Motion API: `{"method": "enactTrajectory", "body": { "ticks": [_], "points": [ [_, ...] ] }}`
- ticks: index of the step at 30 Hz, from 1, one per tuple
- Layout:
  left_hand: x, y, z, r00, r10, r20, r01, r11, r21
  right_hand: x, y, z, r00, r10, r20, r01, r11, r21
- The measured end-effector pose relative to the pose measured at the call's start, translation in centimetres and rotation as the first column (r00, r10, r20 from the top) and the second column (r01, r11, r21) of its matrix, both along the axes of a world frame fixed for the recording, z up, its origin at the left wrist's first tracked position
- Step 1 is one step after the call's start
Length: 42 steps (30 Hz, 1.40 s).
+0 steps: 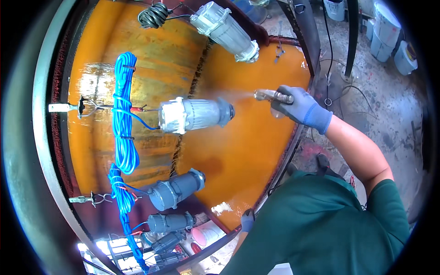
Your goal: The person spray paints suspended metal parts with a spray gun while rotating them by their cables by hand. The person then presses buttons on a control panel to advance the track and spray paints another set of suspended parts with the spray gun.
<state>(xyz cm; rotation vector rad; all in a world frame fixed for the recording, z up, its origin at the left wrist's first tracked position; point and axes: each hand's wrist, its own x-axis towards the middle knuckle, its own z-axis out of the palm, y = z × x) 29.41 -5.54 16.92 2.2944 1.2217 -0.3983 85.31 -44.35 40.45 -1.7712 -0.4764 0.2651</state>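
Note:
My right hand (300, 108), in a blue-grey glove, is closed around a small metal spray gun (273, 96) whose nozzle points left. A pale mist leaves the nozzle toward a grey-white cylindrical housing (195, 114) that hangs in front of an orange-stained curved backdrop (243, 151). My left hand (248, 220), also gloved, is low at the frame's middle, resting by the backdrop's dark rim; whether it grips the rim is unclear. A second pale housing (224, 30) hangs above, and a blue-grey housing (176, 190) hangs below.
Coiled blue cables (123, 114) hang from wire hooks at the left, each leading to a housing. More blue-grey housings (169, 223) hang lower down. White buckets (387, 32) stand on the stained concrete floor at the upper right, with black cables trailing across it.

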Motion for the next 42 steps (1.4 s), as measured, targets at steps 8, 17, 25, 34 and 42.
{"method": "enactTrajectory", "body": {
  "ticks": [8,17,25,34,42],
  "points": [
    [5.6,-2.3,1.8,0.975,0.211,0.073,-0.201,0.971,-0.127,-1.6,-1.7,-3.3,0.891,0.435,-0.129,-0.454,0.852,-0.261],
    [2.0,-0.5,-1.3,0.979,0.197,0.041,-0.196,0.980,-0.032,-0.9,-2.0,-1.8,0.986,0.120,-0.112,-0.116,0.992,0.039],
    [14.3,9.4,14.6,0.461,0.212,0.862,-0.292,0.953,-0.078,-4.8,-2.4,-4.5,0.950,0.254,-0.179,-0.216,0.954,0.208],
    [37.8,-3.3,51.1,0.004,-0.319,0.948,-0.148,0.937,0.316,-7.4,-3.5,-4.8,0.902,0.431,-0.029,-0.424,0.895,0.137],
    [39.7,-0.5,51.8,0.392,-0.672,0.629,0.010,0.686,0.727,-7.5,-3.1,-5.2,0.962,-0.199,-0.185,0.256,0.894,0.368]
  ]
}}
